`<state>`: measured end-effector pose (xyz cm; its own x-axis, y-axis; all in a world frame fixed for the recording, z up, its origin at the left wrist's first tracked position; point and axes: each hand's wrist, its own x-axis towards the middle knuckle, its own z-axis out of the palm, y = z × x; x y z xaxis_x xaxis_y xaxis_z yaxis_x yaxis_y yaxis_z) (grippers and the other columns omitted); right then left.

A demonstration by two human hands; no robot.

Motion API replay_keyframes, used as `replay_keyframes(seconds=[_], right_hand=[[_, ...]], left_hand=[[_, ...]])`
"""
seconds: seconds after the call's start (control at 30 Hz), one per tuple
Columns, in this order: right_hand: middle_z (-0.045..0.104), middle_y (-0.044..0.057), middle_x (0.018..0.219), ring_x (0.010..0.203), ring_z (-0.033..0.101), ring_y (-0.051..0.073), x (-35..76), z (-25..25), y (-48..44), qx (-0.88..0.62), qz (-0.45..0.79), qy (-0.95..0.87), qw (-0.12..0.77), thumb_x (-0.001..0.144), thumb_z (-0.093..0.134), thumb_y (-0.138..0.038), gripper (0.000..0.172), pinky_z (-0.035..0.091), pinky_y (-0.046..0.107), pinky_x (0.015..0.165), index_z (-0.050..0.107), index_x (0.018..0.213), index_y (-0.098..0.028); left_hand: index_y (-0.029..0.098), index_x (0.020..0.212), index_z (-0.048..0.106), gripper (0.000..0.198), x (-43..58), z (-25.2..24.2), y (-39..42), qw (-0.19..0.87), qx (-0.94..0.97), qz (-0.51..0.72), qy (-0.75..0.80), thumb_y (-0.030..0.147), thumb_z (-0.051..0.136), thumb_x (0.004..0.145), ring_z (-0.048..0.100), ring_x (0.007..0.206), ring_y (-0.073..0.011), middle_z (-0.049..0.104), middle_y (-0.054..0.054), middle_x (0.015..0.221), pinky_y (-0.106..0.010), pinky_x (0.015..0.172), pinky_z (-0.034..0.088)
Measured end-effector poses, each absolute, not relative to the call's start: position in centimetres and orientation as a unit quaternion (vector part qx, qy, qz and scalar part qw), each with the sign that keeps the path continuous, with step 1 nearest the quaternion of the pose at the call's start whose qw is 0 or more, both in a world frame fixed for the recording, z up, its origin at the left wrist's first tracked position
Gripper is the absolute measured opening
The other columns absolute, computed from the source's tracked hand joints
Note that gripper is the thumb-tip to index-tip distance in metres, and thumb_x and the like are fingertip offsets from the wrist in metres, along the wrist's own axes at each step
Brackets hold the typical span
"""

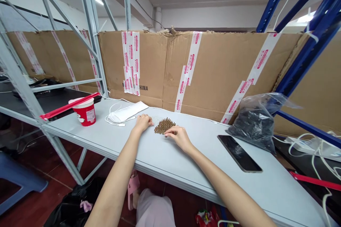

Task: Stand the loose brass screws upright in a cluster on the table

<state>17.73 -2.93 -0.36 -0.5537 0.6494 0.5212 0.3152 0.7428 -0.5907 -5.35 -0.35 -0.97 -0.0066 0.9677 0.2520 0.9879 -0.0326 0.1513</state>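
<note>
Left hand (143,122): we are laying it open, just beside pale beads (157,120).
Right hand (178,136): we are resting it open against bronze studs (164,126), seemingly corralling them.

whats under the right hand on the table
The right hand has its fingertips at the edge of a pile of small brown pointed pieces on the pale table; anything beneath the palm is hidden.

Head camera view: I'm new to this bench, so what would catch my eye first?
First comes the heap of small brown spiky pieces, lying between the left hand and the right hand on the pale table. Next come the red tub at the table's left end and the black plastic bag near its right end. Behind them rises a cardboard wall strapped with red-printed tape.
</note>
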Motion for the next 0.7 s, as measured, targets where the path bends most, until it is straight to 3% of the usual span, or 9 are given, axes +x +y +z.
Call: replay_keyframes(seconds=[0.3,0.47,0.7], right_hand=[[0.066,0.001,0.078,0.079,0.051,0.015,15.5,-0.1,-2.5,-0.311,0.147,-0.868,0.358,0.076,0.060,-0.031,0.012,0.034,0.028,0.075,0.068,0.073,-0.024],[0.061,0.000,0.094,0.092,0.045,0.018,11.9,0.3,-2.5,-0.330,0.092,-0.885,0.316,0.074,0.062,-0.033,0.009,0.028,0.032,0.077,0.069,0.071,-0.027],[0.057,0.002,0.099,0.095,0.041,0.020,10.1,-0.4,-2.5,-0.346,0.006,-0.895,0.280,0.077,0.059,-0.031,0.013,0.022,0.034,0.076,0.069,0.069,-0.027]], left_hand=[[0.017,0.078,0.061,0.026,-5.7,-1.3,0.1,0.104,-0.638,-0.223,-0.730,0.035,0.043,0.084,0.051,0.092,-0.0239,0.063,-0.009,0.089,-0.035,0.079,0.033],[0.019,0.089,0.054,0.010,-5.8,-1.1,-0.3,0.136,-0.599,-0.311,-0.725,0.023,0.050,0.081,0.048,0.094,-0.0214,0.060,-0.006,0.094,-0.032,0.078,0.034],[0.021,0.089,0.051,0.018,-6.1,-1.4,-0.5,0.137,-0.596,-0.368,-0.700,0.009,0.051,0.076,0.046,0.092,-0.0199,0.058,-0.004,0.090,-0.031,0.076,0.035]])
